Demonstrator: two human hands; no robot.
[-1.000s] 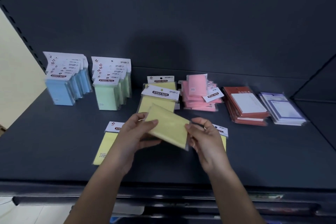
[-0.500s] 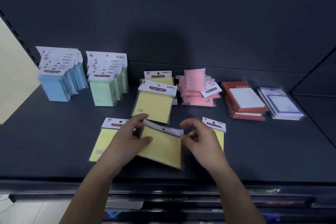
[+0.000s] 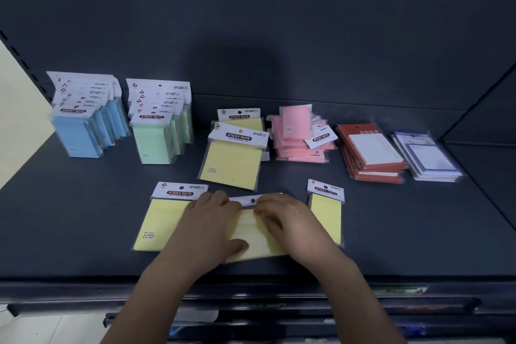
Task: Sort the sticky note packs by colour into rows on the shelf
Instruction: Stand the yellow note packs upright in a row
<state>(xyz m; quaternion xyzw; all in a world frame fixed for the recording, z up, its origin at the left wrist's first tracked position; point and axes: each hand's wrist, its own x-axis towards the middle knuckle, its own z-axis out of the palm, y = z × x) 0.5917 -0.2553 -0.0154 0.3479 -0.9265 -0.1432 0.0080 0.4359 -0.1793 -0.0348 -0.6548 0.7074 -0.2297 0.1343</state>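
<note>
Dark grey metal shelf (image 3: 83, 232), action at 6 o'clock nr front edge.
L hand (image 3: 206, 220) & R hand (image 3: 290, 220) both grip yellow square plastic-wrapped sticky note pack (image 3: 251, 234), fingers curled over its white header strip (image 3: 248, 200).

Dark shelf (image 3: 69, 218). Back row, left to right: blue packs (image 3: 83, 131), upright; green packs (image 3: 156, 137), upright; yellow stack (image 3: 234, 159), flat; pink heap (image 3: 298, 137); orange-red stack (image 3: 371, 153); purple stack (image 3: 430, 156). Front, side by side: left yellow pack (image 3: 162, 220), middle yellow pack (image 3: 251, 234), right yellow pack (image 3: 326, 212).
</note>
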